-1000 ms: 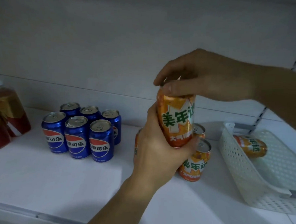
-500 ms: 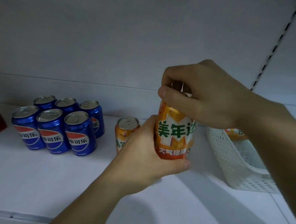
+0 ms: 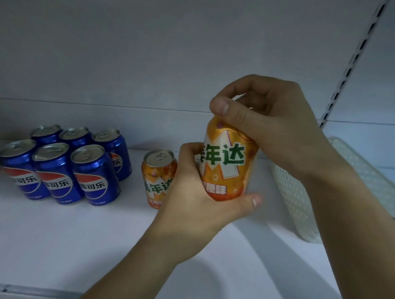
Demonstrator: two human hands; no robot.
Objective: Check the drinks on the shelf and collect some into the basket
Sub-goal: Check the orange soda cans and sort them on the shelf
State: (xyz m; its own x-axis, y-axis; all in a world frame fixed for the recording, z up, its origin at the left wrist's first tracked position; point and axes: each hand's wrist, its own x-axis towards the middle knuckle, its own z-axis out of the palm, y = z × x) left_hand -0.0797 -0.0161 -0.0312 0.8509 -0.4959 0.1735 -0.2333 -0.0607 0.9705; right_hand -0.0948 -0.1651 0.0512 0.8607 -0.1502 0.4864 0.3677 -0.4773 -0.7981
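6 blue cans [image 3: 59, 164] left, basket [image 3: 304, 202] right

Orange can [image 3: 228, 165], green characters on a white patch, held upright above the shelf [image 3: 47, 237]. Second orange can [image 3: 157, 179] stands upright on the shelf just left of it. White perforated basket [image 3: 293, 196] sits at the right, mostly hidden by a forearm.

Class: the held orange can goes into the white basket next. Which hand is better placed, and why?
Right. The right hand already grips the orange can by its top, and the basket stands on that side.
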